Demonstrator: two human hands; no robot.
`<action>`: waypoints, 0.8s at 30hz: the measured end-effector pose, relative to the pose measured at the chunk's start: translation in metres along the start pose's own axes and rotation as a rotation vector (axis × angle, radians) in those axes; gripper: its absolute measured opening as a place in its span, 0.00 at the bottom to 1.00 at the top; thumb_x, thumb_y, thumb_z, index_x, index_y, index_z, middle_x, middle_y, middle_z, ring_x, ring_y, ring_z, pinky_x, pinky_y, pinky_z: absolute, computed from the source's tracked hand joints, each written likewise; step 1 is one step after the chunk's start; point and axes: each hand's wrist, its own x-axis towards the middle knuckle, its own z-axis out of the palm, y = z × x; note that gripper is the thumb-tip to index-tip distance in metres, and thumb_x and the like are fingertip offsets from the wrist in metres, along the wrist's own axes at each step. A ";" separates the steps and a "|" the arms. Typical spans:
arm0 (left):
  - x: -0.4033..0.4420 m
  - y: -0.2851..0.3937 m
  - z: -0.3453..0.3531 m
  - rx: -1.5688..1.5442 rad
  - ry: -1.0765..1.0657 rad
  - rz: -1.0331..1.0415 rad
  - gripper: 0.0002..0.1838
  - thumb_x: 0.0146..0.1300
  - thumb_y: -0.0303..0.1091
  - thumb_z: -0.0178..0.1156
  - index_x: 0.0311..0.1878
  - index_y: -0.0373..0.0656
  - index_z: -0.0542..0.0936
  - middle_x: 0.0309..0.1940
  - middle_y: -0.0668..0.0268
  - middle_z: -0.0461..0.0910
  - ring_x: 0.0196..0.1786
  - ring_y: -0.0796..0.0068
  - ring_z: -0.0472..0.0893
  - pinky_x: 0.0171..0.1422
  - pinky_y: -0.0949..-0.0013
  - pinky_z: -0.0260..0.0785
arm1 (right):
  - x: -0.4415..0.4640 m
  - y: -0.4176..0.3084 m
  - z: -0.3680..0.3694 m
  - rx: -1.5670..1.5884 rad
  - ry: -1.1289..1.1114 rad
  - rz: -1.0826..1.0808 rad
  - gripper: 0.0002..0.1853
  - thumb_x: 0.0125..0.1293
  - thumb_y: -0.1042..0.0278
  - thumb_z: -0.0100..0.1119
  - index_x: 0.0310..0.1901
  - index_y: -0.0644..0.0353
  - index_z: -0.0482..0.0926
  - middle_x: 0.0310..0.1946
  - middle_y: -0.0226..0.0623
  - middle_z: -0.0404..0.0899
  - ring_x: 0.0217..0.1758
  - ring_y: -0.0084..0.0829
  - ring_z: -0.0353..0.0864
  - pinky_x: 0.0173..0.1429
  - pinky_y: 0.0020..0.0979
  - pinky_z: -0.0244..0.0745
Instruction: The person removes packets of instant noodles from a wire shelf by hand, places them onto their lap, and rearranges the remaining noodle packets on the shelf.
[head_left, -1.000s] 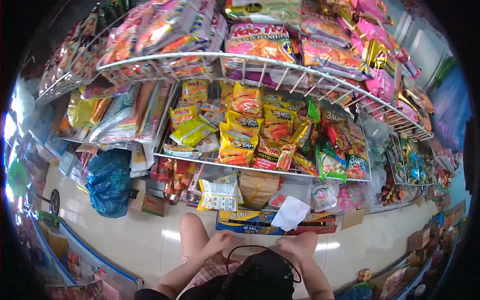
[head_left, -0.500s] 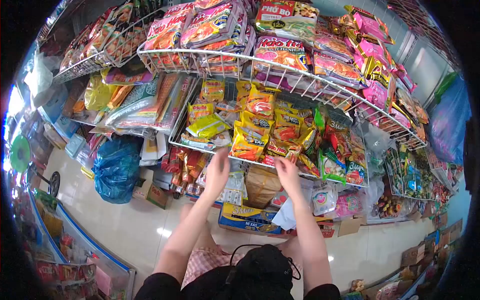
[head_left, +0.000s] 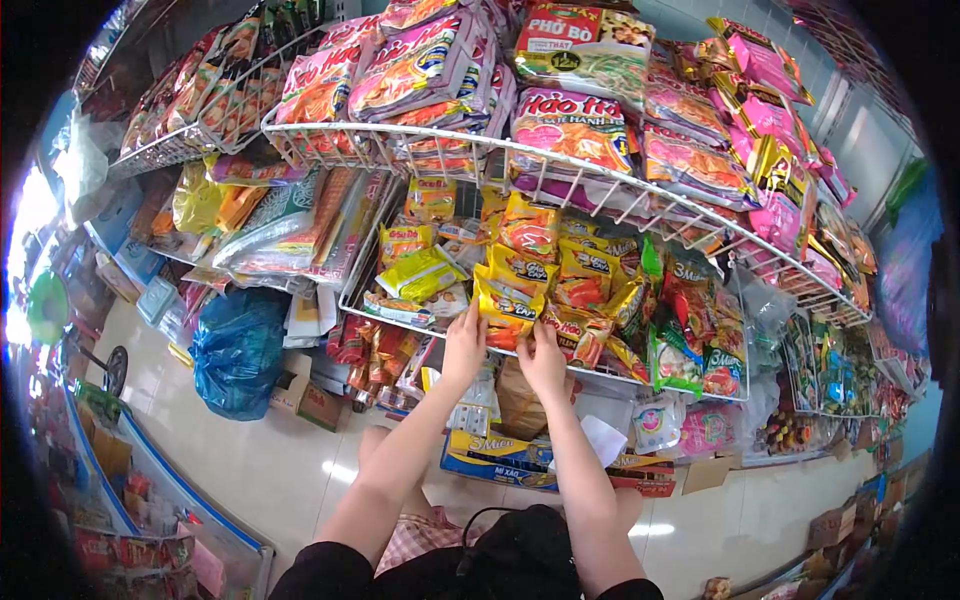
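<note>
A yellow instant noodle packet (head_left: pixel 508 306) stands at the front of the lower wire shelf, in front of another yellow packet (head_left: pixel 524 268). My left hand (head_left: pixel 464 347) grips its left lower edge, fingers pointing up along the side. At the lower right edge, my right hand (head_left: pixel 542 362) closes on the same packet, its fingertips partly hidden. Just right of my right hand lies a red and orange noodle packet (head_left: pixel 578 335). A bright yellow-green packet (head_left: pixel 422 274) rests on the shelf to the left.
Overhead, a white wire rack (head_left: pixel 580 180) juts out, loaded with pink and purple noodle packs (head_left: pixel 572 130). Below the shelf stand a blue and yellow carton (head_left: pixel 500 462) and a brown paper bundle (head_left: pixel 522 400). A knotted blue plastic bag (head_left: pixel 236 352) sits at the left.
Both hands have moved closer together and onto the front yellow noodle packet, taking hold of its two sides. Before, they were apart at the shelf's front edge. The view has shifted slightly.
</note>
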 end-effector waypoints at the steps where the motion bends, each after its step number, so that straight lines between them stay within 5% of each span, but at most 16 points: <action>1: 0.000 -0.002 0.001 -0.004 0.005 0.002 0.19 0.62 0.27 0.49 0.56 0.30 0.67 0.39 0.45 0.76 0.43 0.47 0.75 0.48 0.55 0.66 | 0.000 0.000 0.001 -0.017 -0.006 0.000 0.21 0.57 0.65 0.55 0.52 0.61 0.69 0.41 0.40 0.71 0.30 0.35 0.79 0.33 0.36 0.74; 8: 0.001 0.003 -0.004 -0.067 0.037 -0.012 0.18 0.60 0.26 0.50 0.54 0.30 0.69 0.39 0.45 0.75 0.42 0.47 0.75 0.47 0.56 0.68 | -0.001 0.002 -0.001 0.030 -0.013 -0.052 0.23 0.58 0.66 0.57 0.54 0.62 0.68 0.40 0.36 0.70 0.26 0.31 0.79 0.31 0.31 0.75; 11: 0.006 0.009 -0.018 -0.146 -0.006 -0.085 0.18 0.60 0.26 0.52 0.54 0.34 0.69 0.40 0.45 0.76 0.43 0.47 0.76 0.45 0.56 0.69 | 0.000 0.000 -0.004 0.380 0.015 -0.044 0.23 0.57 0.69 0.56 0.54 0.67 0.68 0.46 0.44 0.69 0.45 0.40 0.75 0.44 0.34 0.73; 12: 0.012 0.012 -0.027 -0.146 -0.022 -0.076 0.18 0.60 0.27 0.52 0.54 0.35 0.70 0.40 0.46 0.76 0.43 0.47 0.76 0.45 0.57 0.69 | 0.001 0.004 0.000 0.288 0.079 -0.118 0.24 0.58 0.70 0.55 0.55 0.70 0.67 0.49 0.48 0.68 0.54 0.45 0.68 0.56 0.36 0.66; 14: 0.031 0.030 -0.059 -0.176 -0.031 -0.022 0.15 0.60 0.28 0.53 0.51 0.36 0.72 0.39 0.47 0.77 0.42 0.48 0.77 0.42 0.59 0.70 | 0.012 -0.030 -0.010 0.296 0.185 -0.172 0.24 0.59 0.70 0.55 0.56 0.72 0.65 0.52 0.50 0.66 0.57 0.48 0.65 0.62 0.38 0.60; 15: 0.040 0.033 -0.066 -0.189 0.141 0.074 0.11 0.60 0.28 0.53 0.45 0.35 0.73 0.35 0.48 0.77 0.38 0.49 0.78 0.38 0.59 0.69 | 0.020 -0.053 -0.018 0.366 0.170 -0.186 0.25 0.60 0.69 0.54 0.57 0.71 0.64 0.54 0.52 0.65 0.59 0.47 0.64 0.62 0.38 0.59; 23: 0.100 -0.055 -0.148 -0.085 0.186 -0.108 0.15 0.60 0.32 0.56 0.48 0.36 0.75 0.32 0.49 0.79 0.37 0.55 0.81 0.38 0.63 0.71 | 0.077 -0.127 0.067 0.877 -0.250 -0.168 0.34 0.61 0.73 0.53 0.68 0.55 0.51 0.64 0.42 0.59 0.61 0.36 0.65 0.59 0.32 0.64; 24: 0.099 -0.075 -0.147 -0.044 0.231 -0.102 0.14 0.59 0.30 0.57 0.48 0.37 0.76 0.31 0.53 0.80 0.34 0.67 0.82 0.37 0.68 0.71 | 0.080 -0.129 0.085 0.825 -0.284 -0.160 0.35 0.62 0.71 0.54 0.68 0.54 0.50 0.64 0.41 0.60 0.61 0.36 0.66 0.59 0.32 0.64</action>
